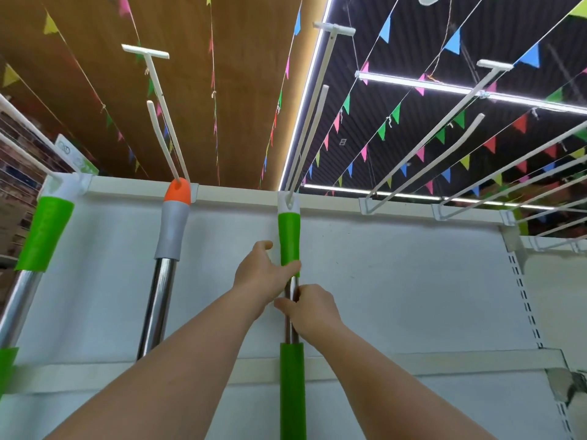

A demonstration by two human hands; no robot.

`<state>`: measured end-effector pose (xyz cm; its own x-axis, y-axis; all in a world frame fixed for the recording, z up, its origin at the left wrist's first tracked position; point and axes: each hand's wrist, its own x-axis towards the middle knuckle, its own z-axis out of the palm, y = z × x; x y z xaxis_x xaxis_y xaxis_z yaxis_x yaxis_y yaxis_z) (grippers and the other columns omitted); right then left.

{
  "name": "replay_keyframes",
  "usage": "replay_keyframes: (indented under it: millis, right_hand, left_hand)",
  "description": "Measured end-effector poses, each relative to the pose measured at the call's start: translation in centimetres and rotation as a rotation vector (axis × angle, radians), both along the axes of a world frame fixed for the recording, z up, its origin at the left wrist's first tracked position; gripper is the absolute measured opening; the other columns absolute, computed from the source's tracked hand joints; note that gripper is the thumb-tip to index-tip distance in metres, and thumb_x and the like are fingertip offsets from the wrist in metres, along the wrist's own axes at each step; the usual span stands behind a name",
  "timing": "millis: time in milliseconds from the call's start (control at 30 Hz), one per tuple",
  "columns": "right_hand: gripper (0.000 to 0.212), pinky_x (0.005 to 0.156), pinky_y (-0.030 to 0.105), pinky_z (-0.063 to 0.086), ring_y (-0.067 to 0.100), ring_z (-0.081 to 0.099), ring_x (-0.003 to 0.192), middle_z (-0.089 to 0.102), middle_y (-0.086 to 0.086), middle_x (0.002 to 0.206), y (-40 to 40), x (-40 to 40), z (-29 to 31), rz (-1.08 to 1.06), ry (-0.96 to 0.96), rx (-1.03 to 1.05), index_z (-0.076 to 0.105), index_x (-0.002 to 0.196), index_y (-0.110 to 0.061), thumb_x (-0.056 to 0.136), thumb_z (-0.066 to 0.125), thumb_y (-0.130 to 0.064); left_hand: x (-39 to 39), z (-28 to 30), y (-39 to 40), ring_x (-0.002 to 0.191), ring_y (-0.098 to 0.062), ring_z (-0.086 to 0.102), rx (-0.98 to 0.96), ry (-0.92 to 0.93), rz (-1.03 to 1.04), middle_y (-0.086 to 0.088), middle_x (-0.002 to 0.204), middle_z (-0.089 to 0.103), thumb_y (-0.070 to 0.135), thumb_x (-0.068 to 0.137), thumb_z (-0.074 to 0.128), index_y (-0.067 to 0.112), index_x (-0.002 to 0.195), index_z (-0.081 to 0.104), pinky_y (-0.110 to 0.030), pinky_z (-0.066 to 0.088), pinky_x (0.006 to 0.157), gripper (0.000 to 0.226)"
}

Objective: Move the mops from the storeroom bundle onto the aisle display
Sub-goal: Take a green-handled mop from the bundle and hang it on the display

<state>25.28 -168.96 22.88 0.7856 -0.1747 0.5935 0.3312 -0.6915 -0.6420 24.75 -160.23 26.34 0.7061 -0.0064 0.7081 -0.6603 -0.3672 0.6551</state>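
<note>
A mop with green grips and a steel shaft [289, 236] hangs upright, its white top end on a white display hook [313, 100] at the middle of the rail. My left hand [262, 271] grips the lower end of its upper green grip. Just below, my right hand [313, 308] holds the bare steel shaft. Left of it hangs a mop with an orange and grey handle [173, 223] on its own hook [158, 100]. A second green-handled mop [44, 233] hangs at the far left.
A white back panel [397, 281] and top rail [241, 196] carry the hooks. Several white hooks with nothing on them [444, 128] jut out to the right. Bunting strings and strip lights cross the ceiling. Stocked shelves stand at the far left.
</note>
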Motion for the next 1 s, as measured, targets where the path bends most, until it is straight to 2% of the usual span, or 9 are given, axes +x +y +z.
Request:
replay_keyframes:
  millis: [100, 200, 300, 567, 667, 767, 833, 933, 1000]
  right_hand:
    - [0.042, 0.095, 0.036, 0.044, 0.025, 0.051, 0.110, 0.051, 0.009, 0.117, 0.4, -1.2, -1.0, -0.129, 0.000, -0.105, 0.045, 0.126, -0.010, 0.090, 0.053, -0.030]
    - [0.060, 0.106, 0.038, 0.031, 0.025, 0.032, 0.133, 0.033, 0.008, 0.143, 0.5, -3.6, -2.5, -0.149, -0.096, -0.093, 0.024, 0.143, -0.016, 0.091, 0.050, -0.028]
    - [0.055, 0.107, 0.036, 0.031, 0.023, 0.033, 0.131, 0.036, 0.006, 0.142, 0.5, -5.8, -4.1, -0.040, -0.147, -0.026, 0.029, 0.141, -0.018, 0.091, 0.050, -0.027]
    - [0.042, 0.100, 0.029, 0.039, 0.012, 0.043, 0.122, 0.042, -0.005, 0.134, 1.0, -10.5, -9.7, 0.281, -0.088, 0.180, 0.046, 0.129, -0.024, 0.088, 0.054, -0.026]
    - [0.041, 0.092, 0.017, 0.031, 0.005, 0.041, 0.116, 0.045, -0.007, 0.131, 2.2, -11.7, -13.3, 0.377, -0.038, 0.180, 0.049, 0.126, -0.025, 0.086, 0.058, -0.021]
    - [0.041, 0.095, 0.017, 0.031, 0.008, 0.042, 0.121, 0.046, -0.005, 0.132, 4.6, -12.7, -15.9, 0.462, 0.040, 0.188, 0.051, 0.125, -0.023, 0.085, 0.058, -0.017]
    - [0.041, 0.100, 0.019, 0.031, 0.009, 0.043, 0.123, 0.048, -0.005, 0.132, 6.5, -13.9, -17.1, 0.508, 0.084, 0.189, 0.051, 0.125, -0.022, 0.085, 0.057, -0.016]
    - [0.040, 0.095, 0.018, 0.030, 0.010, 0.043, 0.124, 0.048, -0.004, 0.132, 9.6, -16.2, -18.5, 0.572, 0.147, 0.168, 0.052, 0.125, -0.022, 0.085, 0.057, -0.017]
    - [0.041, 0.093, 0.018, 0.031, 0.011, 0.044, 0.123, 0.049, -0.004, 0.132, 12.1, -17.9, -19.4, 0.611, 0.179, 0.152, 0.052, 0.125, -0.022, 0.085, 0.058, -0.018]
  left_hand:
    - [-1.3, -1.3, 0.5, 0.125, -0.024, 0.044, -0.039, 0.017, -0.030, -0.009, 0.144, 0.039, 0.035, 0.086, 0.061, 0.018, 0.140, 0.032, -0.029, 0.037, 0.088, 0.063]
    - [-3.1, -3.0, 0.8, 0.121, -0.020, 0.046, -0.129, 0.016, -0.046, -0.007, 0.142, 0.042, 0.031, 0.089, 0.057, 0.021, 0.137, 0.037, -0.027, 0.036, 0.087, 0.052]
    - [-5.3, -4.8, 0.7, 0.106, -0.012, 0.044, -0.161, 0.019, -0.055, -0.004, 0.139, 0.044, 0.028, 0.092, 0.053, 0.023, 0.135, 0.040, -0.026, 0.035, 0.085, 0.046]
    - [-11.7, -10.5, 1.2, 0.104, -0.011, 0.045, -0.272, 0.119, 0.008, 0.007, 0.124, 0.047, 0.031, 0.091, 0.053, 0.030, 0.128, 0.046, -0.027, 0.033, 0.083, 0.038]
    - [-13.7, -13.6, 2.2, 0.102, -0.009, 0.050, -0.291, 0.127, 0.066, 0.008, 0.118, 0.049, 0.028, 0.091, 0.055, 0.032, 0.120, 0.049, -0.022, 0.037, 0.079, 0.030]
    - [-15.4, -16.3, 4.3, 0.095, -0.006, 0.053, -0.336, 0.164, 0.135, 0.006, 0.115, 0.052, 0.023, 0.090, 0.056, 0.033, 0.109, 0.050, -0.020, 0.038, 0.074, 0.023]
    - [-16.8, -17.7, 6.2, 0.095, -0.006, 0.053, -0.356, 0.194, 0.202, 0.006, 0.113, 0.052, 0.022, 0.090, 0.056, 0.030, 0.113, 0.052, -0.019, 0.038, 0.077, 0.024]
    - [-19.1, -19.4, 9.5, 0.088, -0.001, 0.050, -0.381, 0.227, 0.271, 0.006, 0.112, 0.050, 0.022, 0.091, 0.055, 0.025, 0.121, 0.052, -0.013, 0.038, 0.066, 0.030]
    - [-20.9, -20.5, 12.0, 0.092, -0.005, 0.048, -0.393, 0.255, 0.313, 0.005, 0.114, 0.049, 0.023, 0.091, 0.055, 0.025, 0.123, 0.051, -0.020, 0.037, 0.073, 0.032]
